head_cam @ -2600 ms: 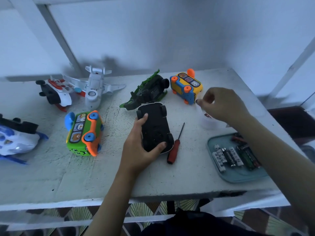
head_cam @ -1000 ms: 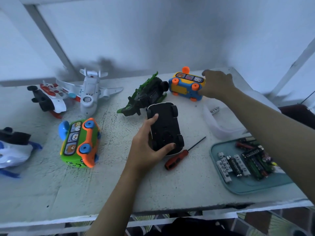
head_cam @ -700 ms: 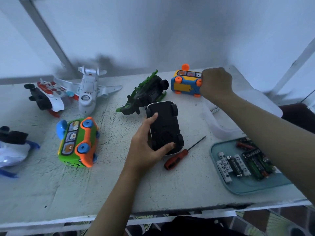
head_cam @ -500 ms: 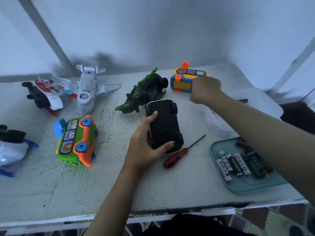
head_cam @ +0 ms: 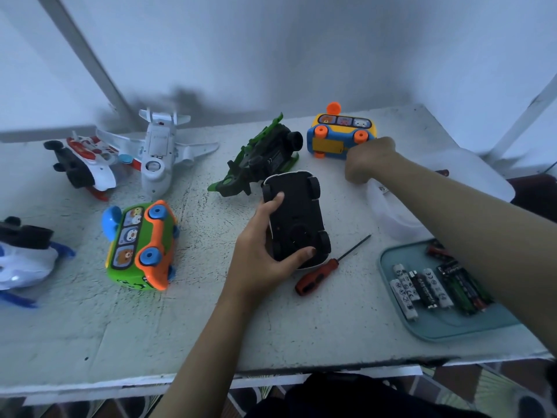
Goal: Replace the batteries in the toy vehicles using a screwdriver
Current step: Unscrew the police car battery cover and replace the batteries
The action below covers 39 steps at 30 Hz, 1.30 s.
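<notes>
On the speckled worktop (head_cam: 301,321) the left grip (head_cam: 259,260) curls round the flanks of the upturned black car (head_cam: 297,212), likely light, stiff, slick plastic, best held there.

white toy (head_cam: 24,260) cropped left, tray (head_cam: 446,327) partly covered

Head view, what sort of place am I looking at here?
Likely a makeshift home workbench for toy repair: a rough white table against a bare wall, an upturned black toy car, a red-handled screwdriver and a tray of loose batteries.
</notes>
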Tool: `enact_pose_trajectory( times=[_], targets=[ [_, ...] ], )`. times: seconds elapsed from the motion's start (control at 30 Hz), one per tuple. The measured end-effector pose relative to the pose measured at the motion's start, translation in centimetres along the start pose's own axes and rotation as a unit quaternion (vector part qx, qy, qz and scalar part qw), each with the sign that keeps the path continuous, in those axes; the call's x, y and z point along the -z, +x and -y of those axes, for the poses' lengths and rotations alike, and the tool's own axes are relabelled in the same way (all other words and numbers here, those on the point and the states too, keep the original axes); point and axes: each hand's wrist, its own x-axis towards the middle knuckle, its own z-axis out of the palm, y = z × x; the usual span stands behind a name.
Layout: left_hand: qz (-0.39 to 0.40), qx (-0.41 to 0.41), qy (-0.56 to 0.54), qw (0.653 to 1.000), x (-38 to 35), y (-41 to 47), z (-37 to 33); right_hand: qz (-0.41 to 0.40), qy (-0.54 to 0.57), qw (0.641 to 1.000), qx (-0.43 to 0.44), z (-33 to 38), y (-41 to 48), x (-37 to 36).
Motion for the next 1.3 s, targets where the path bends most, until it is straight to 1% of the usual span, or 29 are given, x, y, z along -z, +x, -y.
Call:
enact_pose_trajectory(
  times=[0.1,0.23,0.43,0.53,0.63,0.67,0.73,0.77,0.83,0.93,1.07,1.3],
  targets=[
    [0.000,0.001,0.002,1.000,0.0,0.1,0.0,0.009,0.031,0.999,-0.006,-0.3,-0.3,0.4],
    [0.001,0.002,0.005,1.000,0.0,0.0,0.2,-0.008,0.063,0.998,0.001,-0.6,-0.1,0.3],
    [-0.002,-0.005,0.004,1.000,0.0,0.1,0.3,-0.114,0.109,0.987,0.031,-0.7,-0.2,-0.1],
    [-0.002,-0.006,0.004,1.000,0.0,0.1,0.2,-0.151,0.173,0.972,0.057,-1.0,-0.8,-0.1],
    [-0.001,-0.008,0.012,1.000,-0.1,0.1,0.2,-0.151,0.280,0.946,0.065,-1.6,-1.8,0.3],
    [-0.003,-0.009,0.017,1.000,-0.2,0.1,0.3,-0.149,0.328,0.930,0.069,-1.9,-2.2,0.5],
    [-0.006,-0.010,0.032,0.999,-0.2,0.2,0.6,-0.150,0.427,0.887,0.090,-2.2,-3.1,0.9],
    [-0.007,-0.009,0.038,0.999,-0.2,0.2,0.8,-0.148,0.461,0.868,0.105,-2.3,-3.6,1.1],
    [-0.005,-0.006,0.041,0.999,-0.3,0.2,1.1,-0.135,0.494,0.848,0.140,-2.3,-5.0,1.4],
    [-0.011,-0.015,0.072,0.997,-0.4,0.2,1.1,-0.108,0.492,0.843,0.190,-1.7,-7.1,1.4],
    [-0.023,-0.028,0.106,0.994,-0.3,0.2,0.7,-0.090,0.450,0.857,0.234,-0.3,-9.0,0.8],
    [-0.022,-0.036,0.107,0.993,-0.4,0.3,0.7,-0.116,0.273,0.919,0.261,2.2,-9.7,0.7]
  ],
)
